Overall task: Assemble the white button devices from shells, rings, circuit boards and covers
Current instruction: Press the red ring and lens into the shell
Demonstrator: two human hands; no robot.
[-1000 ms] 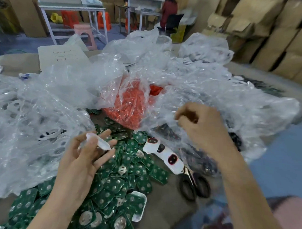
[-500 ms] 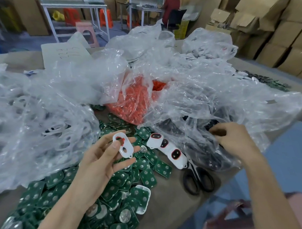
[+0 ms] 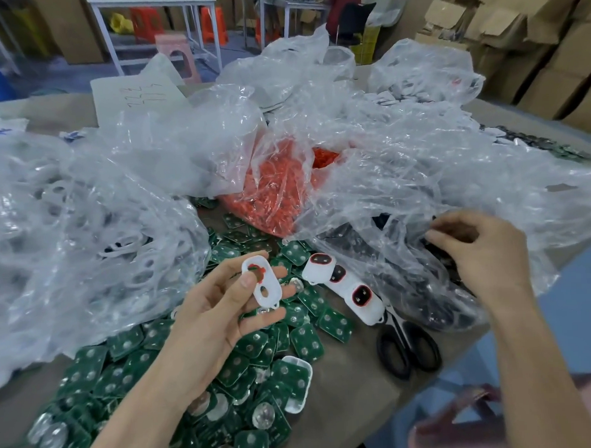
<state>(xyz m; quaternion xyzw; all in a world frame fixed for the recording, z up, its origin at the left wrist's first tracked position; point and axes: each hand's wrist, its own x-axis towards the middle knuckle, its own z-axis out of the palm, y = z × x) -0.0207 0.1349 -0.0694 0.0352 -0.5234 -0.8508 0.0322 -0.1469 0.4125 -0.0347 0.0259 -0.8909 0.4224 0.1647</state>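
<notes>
Partly veiled by crinkled clear plastic, the right hand [image 3: 482, 254] curls its fingertips into the bag [image 3: 370, 201] of dark parts at right; whether they pinch anything I cannot tell. At near centre the left hand [image 3: 220, 313], palm up, pinches a smooth white oval shell [image 3: 269, 289]. A red ring [image 3: 260, 270] sits in the shell's upper hole, and flat green circuit boards [image 3: 305, 344] lie heaped below. Black-handled scissors [image 3: 409, 350] have their blades hidden.
</notes>
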